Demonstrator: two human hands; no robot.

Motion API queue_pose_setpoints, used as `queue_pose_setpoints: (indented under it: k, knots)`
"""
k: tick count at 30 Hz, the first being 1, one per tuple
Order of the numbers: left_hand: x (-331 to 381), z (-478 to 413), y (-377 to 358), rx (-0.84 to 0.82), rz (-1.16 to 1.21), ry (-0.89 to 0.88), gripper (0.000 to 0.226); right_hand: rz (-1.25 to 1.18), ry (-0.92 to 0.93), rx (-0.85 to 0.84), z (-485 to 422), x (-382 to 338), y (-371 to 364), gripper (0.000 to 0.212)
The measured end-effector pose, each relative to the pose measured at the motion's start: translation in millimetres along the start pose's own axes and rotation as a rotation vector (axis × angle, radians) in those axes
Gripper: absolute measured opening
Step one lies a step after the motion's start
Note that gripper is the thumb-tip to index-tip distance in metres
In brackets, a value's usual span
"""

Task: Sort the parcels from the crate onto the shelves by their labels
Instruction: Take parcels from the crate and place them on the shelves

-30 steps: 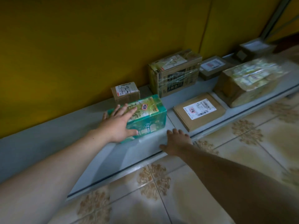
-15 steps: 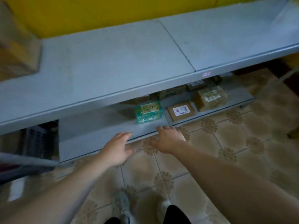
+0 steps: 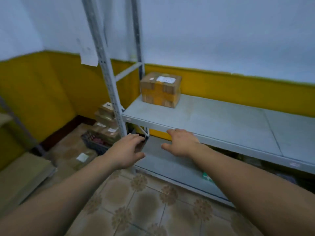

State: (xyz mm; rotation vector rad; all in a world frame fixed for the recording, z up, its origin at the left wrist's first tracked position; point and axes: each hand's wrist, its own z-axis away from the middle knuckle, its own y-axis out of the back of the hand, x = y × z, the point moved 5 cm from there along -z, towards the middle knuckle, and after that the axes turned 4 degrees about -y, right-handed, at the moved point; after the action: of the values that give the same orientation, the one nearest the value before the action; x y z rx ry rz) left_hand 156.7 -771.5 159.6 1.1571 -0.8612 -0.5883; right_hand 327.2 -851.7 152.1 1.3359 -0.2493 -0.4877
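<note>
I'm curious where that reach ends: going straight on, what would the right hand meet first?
Probably the front edge of the grey metal shelf: the right hand's fingertips lie right at it, maybe touching it; depth is unclear.

I face a wall (image 3: 221,31) painted pale blue-white above, with a mustard-yellow lower band (image 3: 42,92) and a dark brown skirting (image 3: 68,128) at the corner. The floor (image 3: 144,206) is glossy beige tile with brown floral motifs. A grey metal shelving rack (image 3: 213,120) stands against the wall, its perforated upright post (image 3: 109,82) at the left end. A white paper sheet (image 3: 88,53) hangs beside that post. Light is dim and even.
</note>
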Motion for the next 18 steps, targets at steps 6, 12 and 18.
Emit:
queue_pose_setpoints:
  k: [6,12,18]
  knots:
    - [-80.4,77.7,89.1,0.205,-0.078,0.105,0.064,0.055,0.216,0.139,-16.9,-149.7,72.7,0.075]
    - [-193.9,146.8,146.6,0.261,-0.171,0.211,0.064,0.006,0.35,0.24,-39.1,-303.7,114.7,0.08]
    - [-290.2,172.1,166.0,0.27,-0.159,0.267,0.063,-0.013,0.37,0.266,-76.2,-402.7,115.9,0.077]
